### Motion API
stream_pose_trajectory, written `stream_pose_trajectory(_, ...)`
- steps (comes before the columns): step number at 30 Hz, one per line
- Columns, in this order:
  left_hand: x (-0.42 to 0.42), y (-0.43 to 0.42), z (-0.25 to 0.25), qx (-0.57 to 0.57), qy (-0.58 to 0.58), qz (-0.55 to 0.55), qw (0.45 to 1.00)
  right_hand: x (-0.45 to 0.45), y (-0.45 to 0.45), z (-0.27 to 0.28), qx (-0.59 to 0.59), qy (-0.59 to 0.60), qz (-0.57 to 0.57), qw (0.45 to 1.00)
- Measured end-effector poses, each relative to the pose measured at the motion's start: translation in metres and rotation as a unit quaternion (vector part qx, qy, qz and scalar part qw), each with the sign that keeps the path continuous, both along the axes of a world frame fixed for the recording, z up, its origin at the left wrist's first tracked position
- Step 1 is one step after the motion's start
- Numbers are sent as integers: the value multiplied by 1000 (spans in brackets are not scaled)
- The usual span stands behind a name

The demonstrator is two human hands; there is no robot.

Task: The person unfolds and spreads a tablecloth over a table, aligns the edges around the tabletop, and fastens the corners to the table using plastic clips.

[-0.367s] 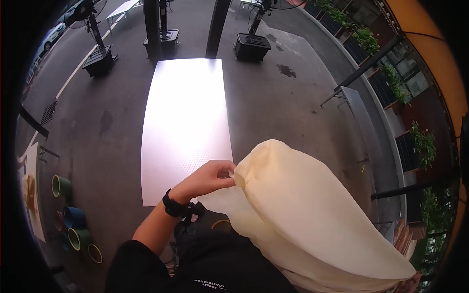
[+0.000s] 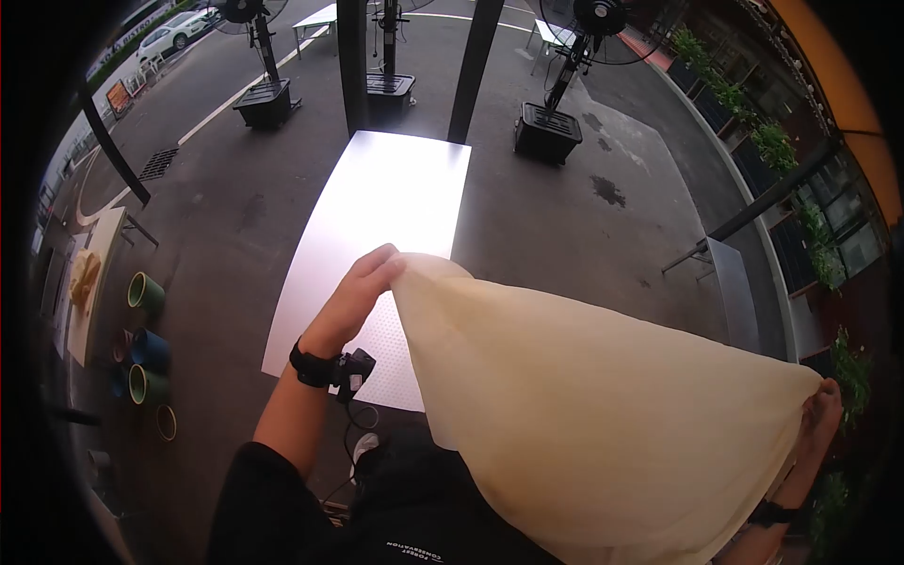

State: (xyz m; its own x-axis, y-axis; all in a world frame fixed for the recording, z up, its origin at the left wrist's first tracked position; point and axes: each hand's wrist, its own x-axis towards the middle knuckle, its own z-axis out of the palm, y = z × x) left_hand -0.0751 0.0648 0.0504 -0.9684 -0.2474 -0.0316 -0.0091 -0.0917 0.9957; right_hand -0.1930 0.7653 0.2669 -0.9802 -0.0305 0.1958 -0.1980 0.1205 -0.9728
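A large cream-coloured cloth (image 2: pixel 612 405) stretches between my two hands, in front of my body. My left hand (image 2: pixel 365 282) pinches its upper left corner, above the near half of a shiny white table (image 2: pixel 395 188). At the far right, my right hand (image 2: pixel 824 410) grips the opposite upper corner, with part of its fingers behind the fabric. The upper edge runs fairly taut and slopes down to the right, while the lower part hangs in loose folds. The cloth hides the table's near right part.
Fans on black weighted boxes (image 2: pixel 548 132) stand beyond the table, near dark posts (image 2: pixel 476 71). Several green and blue buckets (image 2: pixel 148 292) sit on the ground at left, beside a side table (image 2: pixel 99 282). A grey table (image 2: pixel 733 292) and planters (image 2: pixel 791 245) line the right side.
My left hand has moved up and left with its corner, and my right hand has risen into fuller view. The bunched cloth is now spread wide. My view has shifted too.
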Motion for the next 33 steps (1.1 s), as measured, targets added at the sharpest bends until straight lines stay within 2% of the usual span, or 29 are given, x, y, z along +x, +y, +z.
stream_pose_trajectory(1,-2,-5,9,102,-32,-5,994,-31,-13,-13,25,-6,-32,999)
stream_pose_trajectory(2,0,-9,9,96,-33,5,995,-59,-31,-26,51,-12,-62,997)
stream_pose_trajectory(4,1,-26,-2,268,-41,-6,962,-111,-72,-58,45,-4,-47,998)
stream_pose_trajectory(5,7,-44,-23,329,-10,-25,944,-137,-98,-72,44,6,-44,998)
stream_pose_trajectory(6,20,-53,-28,328,1,-11,945,-161,-127,-79,43,12,-27,999)
stream_pose_trajectory(8,43,-60,-44,453,103,38,885,-198,-184,-89,95,-17,-14,995)
stream_pose_trajectory(9,52,-63,-51,457,113,50,881,-215,-214,-95,111,-20,6,994)
stream_pose_trajectory(11,69,-70,-65,416,208,165,870,-243,-278,-104,146,-25,52,988)
stream_pose_trajectory(12,75,-77,-78,433,202,196,856,-255,-308,-107,163,-27,76,983)
stream_pose_trajectory(15,57,-72,-75,460,275,190,822,-295,-385,-107,208,-5,144,968)
stream_pose_trajectory(17,40,-74,-80,385,326,240,830,-325,-446,-102,248,38,194,949)
stream_pose_trajectory(19,34,-71,-82,366,333,283,822,-355,-508,-101,247,47,236,939)
stream_pose_trajectory(20,25,-74,-72,339,330,294,830,-369,-534,-105,227,50,248,940)
stream_pose_trajectory(21,14,-72,-53,350,331,316,817,-403,-557,-118,239,110,260,929)
stream_pose_trajectory(22,4,-75,-43,343,335,332,813,-412,-582,-121,236,111,277,925)
stream_pose_trajectory(25,-9,-90,-12,325,375,323,806,-407,-665,-122,380,236,298,843)
stream_pose_trajectory(28,-20,-110,11,311,404,365,779,-376,-722,-98,317,297,315,844)
stream_pose_trajectory(30,-24,-120,26,299,415,394,764,-349,-748,-78,241,365,364,822)
stream_pose_trajectory(32,-35,-123,41,318,442,392,741,-317,-759,-58,182,301,486,800)
stream_pose_trajectory(33,-45,-120,53,314,439,430,724,-294,-755,-50,142,251,566,772)
